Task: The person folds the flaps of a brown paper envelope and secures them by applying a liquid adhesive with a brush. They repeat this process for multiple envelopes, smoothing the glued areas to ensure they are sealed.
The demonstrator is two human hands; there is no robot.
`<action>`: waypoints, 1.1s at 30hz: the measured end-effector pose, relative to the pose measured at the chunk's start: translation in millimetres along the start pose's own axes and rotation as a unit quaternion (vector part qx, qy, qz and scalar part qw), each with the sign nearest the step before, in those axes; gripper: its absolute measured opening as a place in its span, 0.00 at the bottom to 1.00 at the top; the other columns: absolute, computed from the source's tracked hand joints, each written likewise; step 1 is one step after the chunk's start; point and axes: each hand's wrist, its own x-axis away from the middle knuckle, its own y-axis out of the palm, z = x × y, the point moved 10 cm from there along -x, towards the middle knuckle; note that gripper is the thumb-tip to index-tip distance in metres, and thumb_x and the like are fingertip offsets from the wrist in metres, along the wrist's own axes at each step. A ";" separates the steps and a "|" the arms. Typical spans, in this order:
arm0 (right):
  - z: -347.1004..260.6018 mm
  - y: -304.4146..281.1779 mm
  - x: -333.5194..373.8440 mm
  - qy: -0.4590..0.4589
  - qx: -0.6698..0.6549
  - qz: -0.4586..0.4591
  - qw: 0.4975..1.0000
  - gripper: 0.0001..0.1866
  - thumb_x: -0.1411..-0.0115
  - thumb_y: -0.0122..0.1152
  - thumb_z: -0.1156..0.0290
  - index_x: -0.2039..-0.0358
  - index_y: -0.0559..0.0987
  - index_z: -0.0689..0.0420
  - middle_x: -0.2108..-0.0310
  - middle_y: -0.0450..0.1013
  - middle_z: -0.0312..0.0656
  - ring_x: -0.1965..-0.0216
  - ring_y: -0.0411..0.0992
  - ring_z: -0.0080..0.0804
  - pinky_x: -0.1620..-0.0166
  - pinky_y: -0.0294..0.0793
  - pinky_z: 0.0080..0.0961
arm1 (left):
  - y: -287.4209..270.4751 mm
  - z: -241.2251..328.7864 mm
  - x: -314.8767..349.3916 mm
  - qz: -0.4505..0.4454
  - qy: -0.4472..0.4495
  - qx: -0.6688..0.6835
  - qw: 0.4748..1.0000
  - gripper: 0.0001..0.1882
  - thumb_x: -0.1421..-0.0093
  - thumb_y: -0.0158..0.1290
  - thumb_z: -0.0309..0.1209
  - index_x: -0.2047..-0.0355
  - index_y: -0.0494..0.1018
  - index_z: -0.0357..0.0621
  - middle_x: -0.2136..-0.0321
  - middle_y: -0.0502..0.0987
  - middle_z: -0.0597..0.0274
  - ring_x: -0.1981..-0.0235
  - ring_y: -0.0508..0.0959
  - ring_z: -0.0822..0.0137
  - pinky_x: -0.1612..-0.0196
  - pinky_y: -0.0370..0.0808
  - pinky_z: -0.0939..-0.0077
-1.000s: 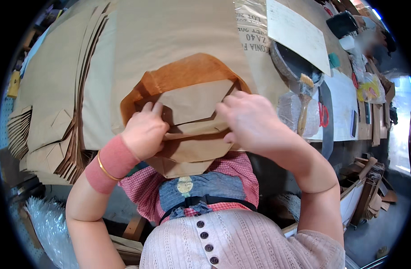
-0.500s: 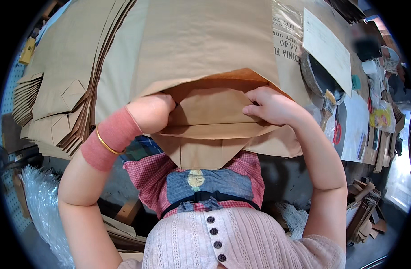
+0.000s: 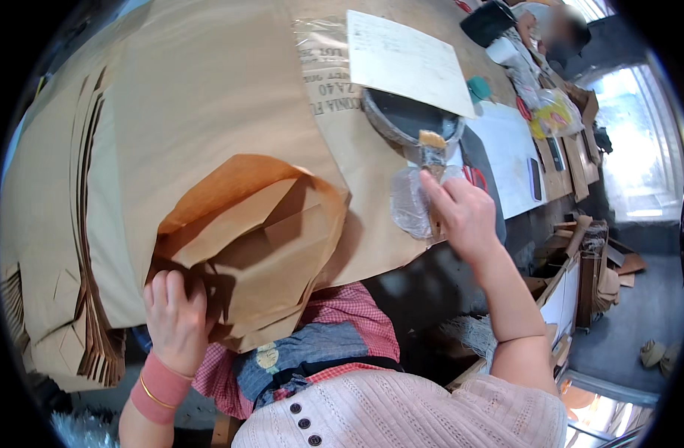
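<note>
Holding the open paper bag with your left hand, you have your right hand over the brush by the bowl; I can't tell if it's gripping.

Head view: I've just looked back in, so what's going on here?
A person is at a work table with a brown paper bag, its mouth standing open. Their left hand is at the left side of that mouth. Their right hand is on a brush whose bristles are up by a round pan; whether that grip is fully closed is hard to tell.
</note>
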 end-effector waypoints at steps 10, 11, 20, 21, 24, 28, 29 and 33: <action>108.2 -6.3 -14.4 0.191 -0.304 0.195 0.913 0.05 0.45 0.67 0.75 0.67 0.81 0.59 0.71 0.78 0.40 0.70 0.76 0.28 0.64 0.75 0.25 | -3.6 -28.0 -19.2 -0.074 -0.089 0.085 0.990 0.61 0.70 0.76 0.36 0.36 0.56 0.34 0.33 0.49 0.33 0.35 0.57 0.34 0.35 0.60 0.50; 130.0 11.7 -21.8 0.292 -0.419 0.189 0.839 0.04 0.44 0.67 0.75 0.71 0.81 0.61 0.72 0.79 0.38 0.70 0.75 0.24 0.65 0.75 0.23 | -1.0 -29.1 -22.1 -0.083 -0.076 0.093 0.989 0.61 0.70 0.76 0.38 0.36 0.56 0.34 0.34 0.50 0.32 0.36 0.58 0.34 0.35 0.60 0.50; 171.0 41.7 -35.7 0.390 -0.459 0.099 0.792 0.08 0.42 0.66 0.69 0.68 0.83 0.61 0.75 0.78 0.35 0.74 0.72 0.18 0.68 0.73 0.18 | 7.8 -33.7 -24.4 -0.155 -0.107 0.102 0.977 0.67 0.71 0.76 0.39 0.33 0.49 0.35 0.34 0.47 0.30 0.34 0.55 0.34 0.33 0.59 0.51; 171.8 35.3 -28.3 0.394 -0.464 0.093 0.788 0.08 0.42 0.66 0.69 0.67 0.84 0.61 0.75 0.78 0.34 0.74 0.72 0.18 0.69 0.73 0.19 | 8.8 -33.8 -25.0 -0.161 -0.109 0.104 0.975 0.67 0.71 0.76 0.39 0.33 0.49 0.34 0.33 0.47 0.30 0.34 0.54 0.34 0.33 0.59 0.51; 135.9 21.2 -42.6 0.172 -0.379 -0.039 0.908 0.09 0.43 0.68 0.70 0.62 0.85 0.57 0.70 0.80 0.34 0.70 0.73 0.22 0.65 0.74 0.22 | 12.0 -33.6 -27.4 -0.172 -0.103 0.102 0.974 0.67 0.70 0.75 0.41 0.33 0.48 0.32 0.34 0.46 0.29 0.34 0.54 0.34 0.33 0.58 0.51; 167.8 36.2 -35.7 0.127 -0.460 -0.128 0.870 0.13 0.46 0.70 0.71 0.60 0.85 0.59 0.67 0.80 0.37 0.65 0.74 0.24 0.62 0.74 0.24 | 17.1 -36.9 -26.8 -0.180 -0.111 0.118 0.970 0.69 0.72 0.76 0.38 0.34 0.47 0.29 0.33 0.47 0.29 0.31 0.50 0.37 0.30 0.54 0.54; 180.2 41.0 -34.9 0.143 -0.502 -0.134 0.842 0.13 0.46 0.70 0.71 0.59 0.85 0.59 0.67 0.80 0.37 0.64 0.74 0.24 0.62 0.74 0.24 | 17.5 -36.2 -25.5 -0.181 -0.111 0.119 0.970 0.69 0.73 0.76 0.38 0.33 0.47 0.30 0.33 0.47 0.30 0.31 0.51 0.37 0.30 0.54 0.55; 222.7 57.9 -34.7 0.323 -0.616 -0.027 0.718 0.10 0.40 0.63 0.68 0.62 0.83 0.61 0.72 0.77 0.37 0.76 0.66 0.13 0.72 0.63 0.10 | 22.0 -45.5 -20.0 -0.172 -0.141 0.172 0.960 0.70 0.73 0.76 0.36 0.32 0.46 0.35 0.32 0.47 0.35 0.31 0.51 0.39 0.30 0.55 0.57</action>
